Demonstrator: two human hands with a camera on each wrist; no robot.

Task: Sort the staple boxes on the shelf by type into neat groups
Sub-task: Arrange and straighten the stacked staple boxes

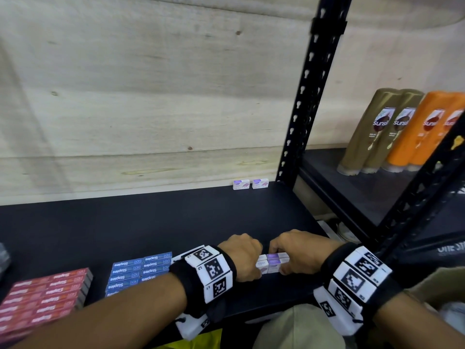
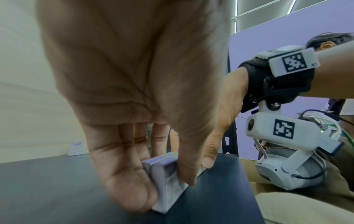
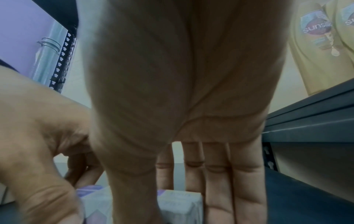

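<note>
Both hands, left hand and right hand, clamp the purple boxes right of the blue boxes, probably squaring them before joining the two boxes at the wall.

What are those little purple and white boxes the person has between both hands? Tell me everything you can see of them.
The purple and white boxes are small cardboard-looking packs, white with purple tops and faint printing too blurred to read. They sit pressed side by side as a tight cluster near the front edge of the black shelf. The left hand holds one end and the right hand the other, thumbs in front and fingers behind. How many boxes are in the cluster cannot be told.
</note>
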